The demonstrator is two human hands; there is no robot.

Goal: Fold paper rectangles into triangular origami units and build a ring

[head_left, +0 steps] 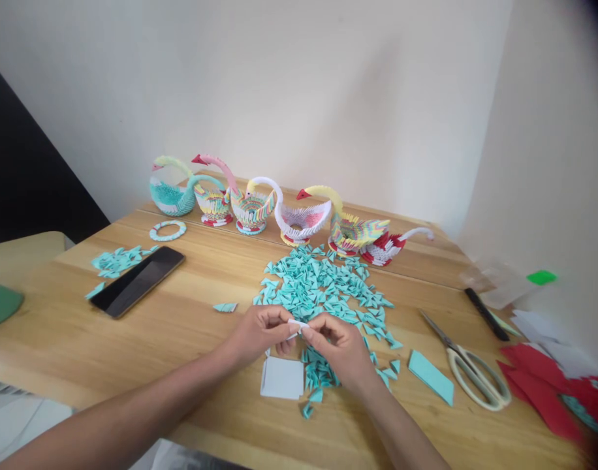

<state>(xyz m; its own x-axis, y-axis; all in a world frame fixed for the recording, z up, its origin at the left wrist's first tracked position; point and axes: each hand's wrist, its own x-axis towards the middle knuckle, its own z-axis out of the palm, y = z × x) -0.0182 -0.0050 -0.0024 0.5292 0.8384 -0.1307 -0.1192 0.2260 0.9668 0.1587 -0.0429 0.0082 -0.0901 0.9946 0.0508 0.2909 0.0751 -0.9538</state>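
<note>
Between my two hands is a small folded piece of white paper [298, 324], pinched at both ends. My left hand [266, 329] grips its left side with thumb and fingers, and my right hand [339, 343] holds the right side. Just below them lies a stack of white paper slips [282, 377] on the wooden table [205, 385]. A large heap of folded turquoise paper triangles [309, 281] spreads behind and under my hands. One short row of joined turquoise pieces [225, 307] lies to the left of the heap.
Several folded-paper swans [301, 222] stand along the back. On the left are a phone [138, 281], a paper ring [168, 230] and more turquoise triangles [117, 261]. To the right lie turquoise slips [431, 376], scissors [468, 369], a black bar-shaped object [486, 314] and red paper [538, 382].
</note>
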